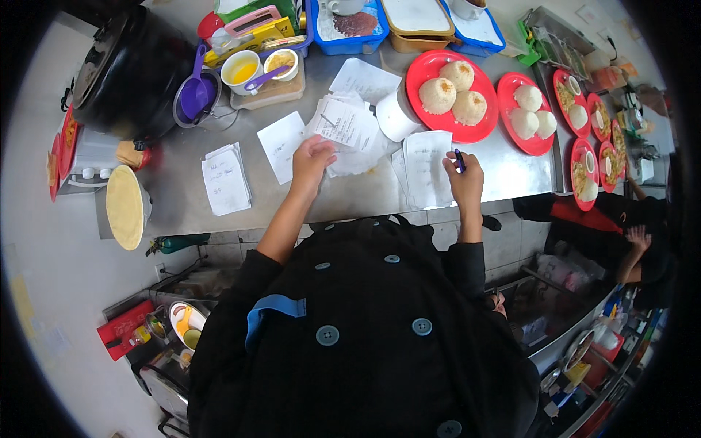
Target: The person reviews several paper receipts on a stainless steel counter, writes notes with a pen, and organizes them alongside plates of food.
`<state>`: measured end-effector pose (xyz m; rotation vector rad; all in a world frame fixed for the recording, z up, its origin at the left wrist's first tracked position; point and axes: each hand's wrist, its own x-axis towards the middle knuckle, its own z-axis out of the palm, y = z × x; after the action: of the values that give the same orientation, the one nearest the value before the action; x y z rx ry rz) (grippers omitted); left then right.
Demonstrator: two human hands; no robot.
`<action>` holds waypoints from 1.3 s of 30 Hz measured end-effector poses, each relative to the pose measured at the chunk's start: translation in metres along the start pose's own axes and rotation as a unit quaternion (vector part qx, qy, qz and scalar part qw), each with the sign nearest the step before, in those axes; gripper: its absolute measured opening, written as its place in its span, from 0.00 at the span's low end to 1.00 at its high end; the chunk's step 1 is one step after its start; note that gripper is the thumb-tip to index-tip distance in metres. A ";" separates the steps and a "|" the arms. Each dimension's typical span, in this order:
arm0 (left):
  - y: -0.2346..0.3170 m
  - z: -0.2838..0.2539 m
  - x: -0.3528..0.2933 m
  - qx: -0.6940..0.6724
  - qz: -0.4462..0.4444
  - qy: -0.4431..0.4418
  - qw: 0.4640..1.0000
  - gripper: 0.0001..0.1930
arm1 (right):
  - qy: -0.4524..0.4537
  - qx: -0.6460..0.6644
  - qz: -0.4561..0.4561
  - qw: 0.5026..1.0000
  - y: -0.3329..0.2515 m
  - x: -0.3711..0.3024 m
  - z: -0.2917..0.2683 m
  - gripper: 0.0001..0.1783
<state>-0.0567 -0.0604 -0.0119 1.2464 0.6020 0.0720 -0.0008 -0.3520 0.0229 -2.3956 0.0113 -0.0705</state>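
My left hand (314, 157) is at the lower left corner of a printed paper slip (349, 124), its fingers curled on the edge. That slip lies on top of several loose papers on the steel counter. In my right hand (467, 179) is a dark blue pen (459, 160), held upright over a handwritten sheet (428, 164). Another written sheet (280, 146) lies just left of my left hand. Farther left rests a small stack of written notes (225, 179). A white cylindrical container (396, 117) stands between the printed slip and the red plate.
Rice mounds sit on a red plate (478, 131) and a second red plate (524, 142). Several filled plates stand right. A large black pot (135, 73), cups (242, 71) and a purple ladle (197, 95) occupy the left. Another person (613, 226) is at the right.
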 end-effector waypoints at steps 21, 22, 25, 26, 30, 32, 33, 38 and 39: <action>0.025 0.027 -0.038 0.258 0.216 -0.082 0.938 0.22 | 0.038 -0.002 -0.276 0.960 -0.062 0.058 0.034 0.15; 0.036 0.034 -0.043 0.282 0.286 -0.066 0.913 0.23 | 0.023 0.035 -0.286 0.957 -0.065 0.059 0.026 0.15; 0.094 0.058 -0.057 0.374 0.440 -0.071 0.813 0.33 | -0.192 0.106 -0.230 0.948 -0.091 0.048 -0.014 0.09; 0.112 0.064 -0.064 0.372 0.402 -0.126 0.827 0.32 | -0.251 0.200 -0.237 0.917 -0.102 0.044 -0.025 0.05; 0.140 0.071 -0.066 0.336 0.214 -0.257 0.881 0.23 | -0.223 0.314 -0.137 0.913 -0.135 0.036 -0.059 0.05; 0.144 0.069 -0.066 0.281 0.140 -0.260 0.913 0.13 | -0.160 0.326 -0.116 0.925 -0.140 0.035 -0.065 0.06; 0.143 0.071 -0.066 0.261 0.139 -0.257 0.920 0.14 | -0.128 0.331 -0.105 0.929 -0.142 0.034 -0.068 0.07; 0.136 0.070 -0.074 0.217 0.165 -0.204 0.940 0.13 | -0.049 0.310 -0.132 0.940 -0.151 0.024 -0.071 0.12; 0.136 0.070 -0.074 0.208 0.160 -0.212 0.941 0.14 | -0.041 0.314 -0.131 0.940 -0.153 0.024 -0.071 0.12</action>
<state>-0.0503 -0.1027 0.1526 1.7025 0.0299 -0.0579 0.0179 -0.2886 0.1800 -1.7455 -0.3236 -0.0837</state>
